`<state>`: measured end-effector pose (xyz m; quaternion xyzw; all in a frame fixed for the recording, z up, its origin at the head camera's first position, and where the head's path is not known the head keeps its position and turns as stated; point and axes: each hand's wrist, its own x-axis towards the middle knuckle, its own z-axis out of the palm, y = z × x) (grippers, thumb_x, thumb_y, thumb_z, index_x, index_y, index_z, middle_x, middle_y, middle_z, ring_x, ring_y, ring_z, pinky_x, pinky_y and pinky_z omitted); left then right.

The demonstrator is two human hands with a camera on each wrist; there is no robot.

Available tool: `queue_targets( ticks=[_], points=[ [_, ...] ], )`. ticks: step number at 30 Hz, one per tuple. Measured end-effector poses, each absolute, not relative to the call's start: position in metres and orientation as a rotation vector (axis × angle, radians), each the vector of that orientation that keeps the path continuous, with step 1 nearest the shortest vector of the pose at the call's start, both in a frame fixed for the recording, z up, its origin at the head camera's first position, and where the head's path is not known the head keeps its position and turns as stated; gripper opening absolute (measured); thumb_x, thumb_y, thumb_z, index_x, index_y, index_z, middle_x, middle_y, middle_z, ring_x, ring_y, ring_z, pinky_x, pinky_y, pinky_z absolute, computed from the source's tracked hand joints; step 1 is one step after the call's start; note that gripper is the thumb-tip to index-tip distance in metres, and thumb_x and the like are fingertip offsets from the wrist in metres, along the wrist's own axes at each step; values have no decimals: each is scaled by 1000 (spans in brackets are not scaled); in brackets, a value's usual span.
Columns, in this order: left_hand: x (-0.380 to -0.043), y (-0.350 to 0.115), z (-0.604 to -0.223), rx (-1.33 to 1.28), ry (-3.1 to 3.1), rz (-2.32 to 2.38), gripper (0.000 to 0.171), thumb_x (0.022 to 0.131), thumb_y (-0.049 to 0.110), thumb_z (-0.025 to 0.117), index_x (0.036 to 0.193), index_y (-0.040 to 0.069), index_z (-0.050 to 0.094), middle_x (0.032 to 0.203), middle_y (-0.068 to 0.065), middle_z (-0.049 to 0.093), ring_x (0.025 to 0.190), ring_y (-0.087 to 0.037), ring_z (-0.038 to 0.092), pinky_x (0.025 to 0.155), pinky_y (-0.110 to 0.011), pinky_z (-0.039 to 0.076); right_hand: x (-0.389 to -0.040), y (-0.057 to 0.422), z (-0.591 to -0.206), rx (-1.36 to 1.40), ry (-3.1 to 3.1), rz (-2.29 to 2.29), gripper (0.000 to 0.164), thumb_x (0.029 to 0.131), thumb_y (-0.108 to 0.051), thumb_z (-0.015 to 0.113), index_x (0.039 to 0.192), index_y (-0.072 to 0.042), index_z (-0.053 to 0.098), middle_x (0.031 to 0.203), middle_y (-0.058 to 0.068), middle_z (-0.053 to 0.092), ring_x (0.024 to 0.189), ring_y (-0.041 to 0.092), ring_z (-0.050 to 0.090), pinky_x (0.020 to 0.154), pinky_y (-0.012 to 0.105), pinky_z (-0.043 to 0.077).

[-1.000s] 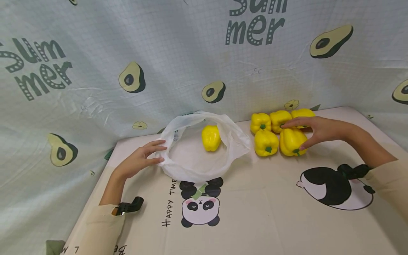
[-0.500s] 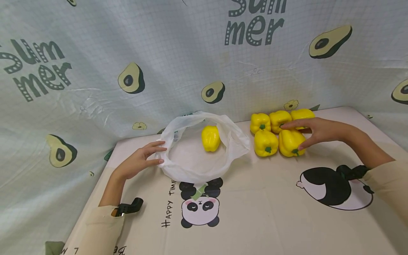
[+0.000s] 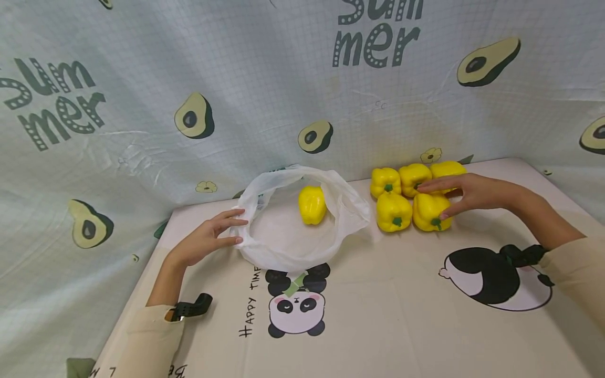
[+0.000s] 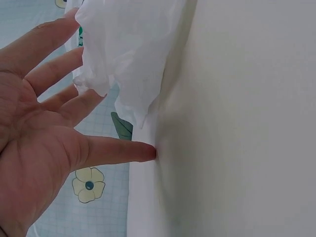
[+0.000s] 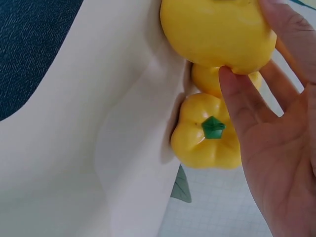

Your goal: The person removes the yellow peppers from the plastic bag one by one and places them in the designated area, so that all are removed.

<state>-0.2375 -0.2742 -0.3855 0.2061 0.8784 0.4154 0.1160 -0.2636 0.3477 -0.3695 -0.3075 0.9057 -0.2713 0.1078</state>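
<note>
At the left rim of a white plastic bag, my left hand has its fingers spread and fairly straight. Fingertips overlap the film in the left wrist view, where the thumb extends below the bag. One yellow bell pepper sits inside the bag's wide mouth. On the right, my right hand holds another yellow bell pepper between thumb and fingers, its green stem facing me. That pepper is at the front right of a cluster. Its upper part is cut off in the right wrist view.
Several more yellow bell peppers stand close against the held one: one beside it, others in a back row. A printed sheet with avocados hangs behind the table. The pale tablecloth bears panda and girl drawings.
The pepper in my right hand has shifted slightly left, and its stem has turned a little. My left hand and the bag stay in place.
</note>
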Motion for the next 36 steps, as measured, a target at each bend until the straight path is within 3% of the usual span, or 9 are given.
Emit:
queue_targets(
  ticks=[4, 8, 19, 22, 25, 27, 29, 36],
  points=[
    [-237, -274, -386, 604, 2564, 1225, 47, 95, 15, 73, 138, 1, 61, 163, -12, 32, 153, -41, 18, 120, -64, 20, -265, 349, -370, -897, 2646, -809, 66, 87, -20, 81, 147, -11, 55, 152, 11, 52, 138, 13, 44, 108, 59, 43],
    [-237, -274, -386, 604, 2562, 1228, 47, 95, 15, 73, 138, 1, 61, 163, -12, 33, 153, -40, 18, 120, -63, 19, -265, 351, -370, -880, 2604, -866, 64, 89, -19, 79, 147, -10, 55, 152, 13, 50, 126, -16, 38, 107, 56, 45],
    [-237, -275, -386, 611, 2568, 1217, 46, 94, 16, 74, 137, 1, 62, 163, -11, 33, 152, -41, 21, 119, -64, 21, -266, 350, -370, -891, 2584, -882, 61, 89, -16, 79, 144, -7, 56, 150, 16, 51, 119, -23, 35, 106, 57, 45],
    [-237, -276, -386, 610, 2572, 1209, 47, 94, 17, 74, 137, 2, 62, 163, -10, 33, 152, -41, 22, 119, -64, 23, -266, 349, -369, -887, 2578, -873, 60, 90, -16, 78, 145, -7, 55, 151, 16, 50, 125, -17, 37, 106, 56, 45],
    [-238, -276, -385, 611, 2577, 1204, 48, 94, 18, 74, 138, 3, 62, 163, -9, 33, 152, -40, 23, 118, -63, 24, -266, 347, -367, -885, 2573, -860, 61, 91, -17, 77, 146, -7, 54, 152, 16, 50, 138, 10, 44, 106, 57, 45],
    [-238, -276, -385, 615, 2579, 1200, 48, 94, 19, 74, 138, 3, 62, 163, -10, 33, 152, -41, 23, 118, -64, 24, -266, 345, -365, -877, 2575, -833, 61, 92, -19, 76, 147, -6, 53, 153, 18, 48, 140, 31, 44, 106, 59, 44],
    [-237, -276, -385, 611, 2575, 1207, 47, 94, 18, 74, 137, 3, 62, 163, -10, 33, 152, -41, 22, 119, -64, 23, -266, 342, -364, -870, 2585, -799, 61, 93, -22, 75, 148, -7, 52, 153, 21, 47, 139, 44, 42, 106, 62, 43],
    [-238, -275, -387, 620, 2563, 1216, 47, 94, 16, 74, 137, 1, 62, 163, -11, 33, 152, -41, 23, 119, -62, 23, -266, 336, -362, -848, 2601, -760, 62, 91, -27, 76, 146, -9, 54, 153, 22, 46, 138, 48, 42, 107, 66, 40]
  ],
)
